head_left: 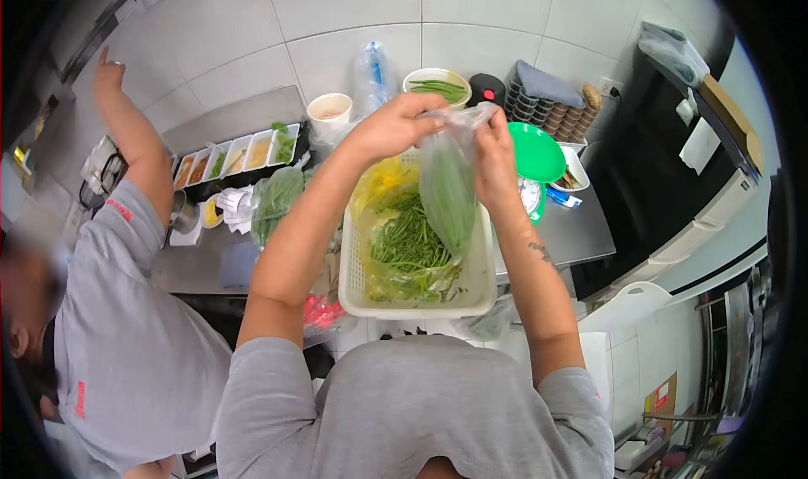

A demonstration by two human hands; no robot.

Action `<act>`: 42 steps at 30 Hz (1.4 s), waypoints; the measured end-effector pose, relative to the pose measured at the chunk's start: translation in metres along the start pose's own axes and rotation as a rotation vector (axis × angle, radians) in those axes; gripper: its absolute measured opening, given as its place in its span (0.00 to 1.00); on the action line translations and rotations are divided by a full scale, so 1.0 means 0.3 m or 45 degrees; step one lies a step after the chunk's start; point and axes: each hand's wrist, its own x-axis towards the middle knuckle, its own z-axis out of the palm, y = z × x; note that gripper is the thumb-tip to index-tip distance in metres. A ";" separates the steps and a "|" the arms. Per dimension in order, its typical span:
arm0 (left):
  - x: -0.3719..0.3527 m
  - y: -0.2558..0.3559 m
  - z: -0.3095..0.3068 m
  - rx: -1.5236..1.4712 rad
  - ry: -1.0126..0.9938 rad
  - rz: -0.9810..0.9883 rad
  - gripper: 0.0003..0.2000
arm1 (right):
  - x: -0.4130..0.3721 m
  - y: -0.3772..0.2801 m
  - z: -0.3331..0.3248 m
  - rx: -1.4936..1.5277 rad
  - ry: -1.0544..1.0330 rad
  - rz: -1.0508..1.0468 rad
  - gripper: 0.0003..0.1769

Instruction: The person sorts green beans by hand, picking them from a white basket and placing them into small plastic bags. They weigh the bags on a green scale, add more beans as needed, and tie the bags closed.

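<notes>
A clear plastic bag (449, 188) with long green vegetables in it hangs upright between my hands. My left hand (406, 125) pinches the bag's top edge on the left. On the right, my right hand (495, 155) grips the same top edge. Below the bag stands a white perforated basket (482, 290). Inside the basket lies a yellow translucent bag (370, 188), spread open around cut green stems (408, 236). The hanging bag's lower end is over the right part of these stems.
A co-worker (143, 319) stands at the left, one arm raised. Behind the basket are a bowl of green beans (438, 87) and a paper tub (329, 113). Garnish trays (236, 155) line the left. A green lid (536, 152) and a scale (532, 199) sit at the right.
</notes>
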 end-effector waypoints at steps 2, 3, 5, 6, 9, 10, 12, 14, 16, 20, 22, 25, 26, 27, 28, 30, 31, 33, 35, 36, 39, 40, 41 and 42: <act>-0.031 -0.017 -0.018 -0.283 -0.067 -0.099 0.08 | -0.001 0.022 0.007 -0.091 -0.132 -0.102 0.21; -0.035 -0.012 -0.018 -0.316 -0.016 -0.084 0.07 | -0.002 0.020 0.018 -0.117 -0.220 -0.131 0.22; -0.045 -0.007 -0.005 -0.400 0.100 -0.056 0.07 | -0.007 0.011 0.036 -0.178 -0.408 -0.174 0.23; -0.049 -0.019 -0.011 -0.395 0.143 -0.057 0.09 | -0.001 0.025 0.070 -0.351 -0.341 -0.140 0.21; -0.078 -0.044 -0.033 -0.381 0.305 -0.003 0.17 | 0.034 0.002 0.140 -0.475 -0.242 -0.051 0.15; -0.120 -0.032 -0.027 -0.385 0.377 0.060 0.20 | 0.047 0.015 0.159 -0.463 -0.160 -0.094 0.15; -0.215 -0.042 0.022 -0.225 0.492 0.054 0.27 | 0.069 -0.001 0.190 -0.470 -0.059 0.057 0.15; -0.300 -0.111 0.111 -0.009 0.583 -0.031 0.32 | 0.077 -0.003 0.231 -0.451 -0.002 0.167 0.15; -0.321 -0.121 0.219 -0.021 0.690 -0.047 0.35 | 0.052 0.018 0.292 -0.415 -0.014 0.266 0.16; -0.351 -0.152 0.178 -0.686 0.667 -0.182 0.32 | 0.070 -0.044 0.292 -0.116 -0.477 0.463 0.38; -0.390 -0.147 0.139 -0.847 0.700 -0.185 0.30 | 0.057 -0.045 0.193 -0.531 -0.372 0.116 0.40; -0.406 -0.143 0.143 -0.982 0.827 -0.132 0.25 | -0.083 0.016 0.161 -0.443 -0.348 0.521 0.33; -0.398 -0.145 0.163 -1.029 0.891 -0.124 0.25 | -0.133 0.031 0.176 -0.360 -0.385 0.811 0.30; -0.391 -0.149 0.174 -1.078 0.954 -0.114 0.24 | -0.163 0.157 0.145 -0.323 -0.320 0.550 0.22; -0.388 -0.156 0.176 -1.146 0.996 -0.089 0.23 | -0.158 0.158 0.140 -0.328 -0.254 0.536 0.20; -0.388 -0.170 0.175 -1.275 1.087 -0.045 0.21 | -0.157 0.145 0.131 -0.483 -0.272 0.452 0.18; -0.384 -0.175 0.163 -1.172 1.117 -0.061 0.20 | -0.154 0.119 0.131 -0.633 -0.355 0.372 0.18; -0.384 -0.183 0.126 -0.959 1.183 -0.082 0.17 | -0.156 0.124 0.134 -0.579 -0.397 0.301 0.18; -0.394 -0.219 0.112 -1.065 1.229 -0.048 0.13 | -0.180 0.174 0.133 -0.174 -0.314 0.328 0.18; -0.394 -0.229 0.106 -1.118 1.253 -0.027 0.11 | -0.188 0.173 0.128 0.061 -0.240 0.370 0.27; -0.366 -0.177 0.114 -1.138 1.460 0.035 0.08 | -0.275 0.181 0.168 0.136 -0.276 0.509 0.41; -0.362 -0.164 0.113 -1.039 1.437 0.051 0.08 | -0.303 0.189 0.185 0.110 -0.277 0.551 0.47; -0.360 -0.153 0.113 -0.942 1.412 0.063 0.08 | -0.289 0.199 0.184 -0.017 -0.122 0.555 0.45; -0.360 -0.138 0.116 -0.848 1.385 0.071 0.08 | -0.264 0.207 0.177 -0.145 0.034 0.559 0.44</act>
